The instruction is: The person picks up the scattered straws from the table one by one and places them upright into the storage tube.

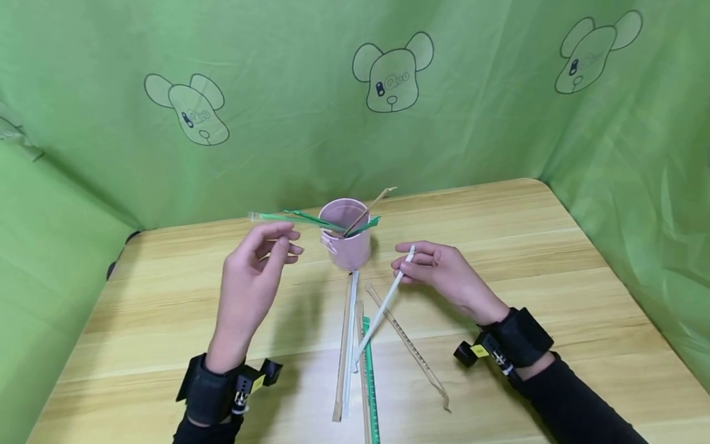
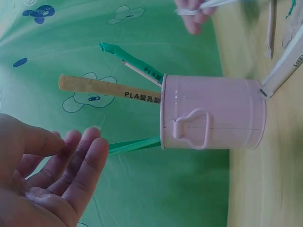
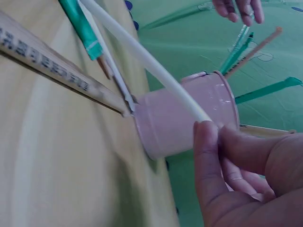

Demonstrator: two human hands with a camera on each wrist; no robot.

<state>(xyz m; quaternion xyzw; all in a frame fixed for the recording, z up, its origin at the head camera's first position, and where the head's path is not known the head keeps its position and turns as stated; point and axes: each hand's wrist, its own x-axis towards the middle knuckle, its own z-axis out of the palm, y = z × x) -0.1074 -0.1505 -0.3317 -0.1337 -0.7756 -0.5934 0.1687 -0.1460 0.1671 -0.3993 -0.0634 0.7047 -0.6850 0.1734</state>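
Note:
My right hand (image 1: 444, 277) pinches a white paper-wrapped straw (image 1: 384, 308) near its upper end, between thumb and fingertips. The straw slants down to the left over the straws on the table. At the back middle stands a small pink metal bucket (image 1: 355, 251) with a little wire handle (image 2: 207, 127) on its side. Several wrapped straws lean out of it, among them a green one (image 2: 132, 61) and a brown one (image 2: 102, 88). Left of the bucket my left hand (image 1: 252, 271) is raised, fingers loosely bent with nothing between them, close to the green straw ends.
In front of the bucket lie several wrapped straws on the wooden table (image 1: 166, 308): brown ones (image 1: 415, 348), a green one (image 1: 372, 385) and a white one (image 1: 349, 357). Green cloth (image 1: 288, 123) with printed bear heads hangs behind and at both sides.

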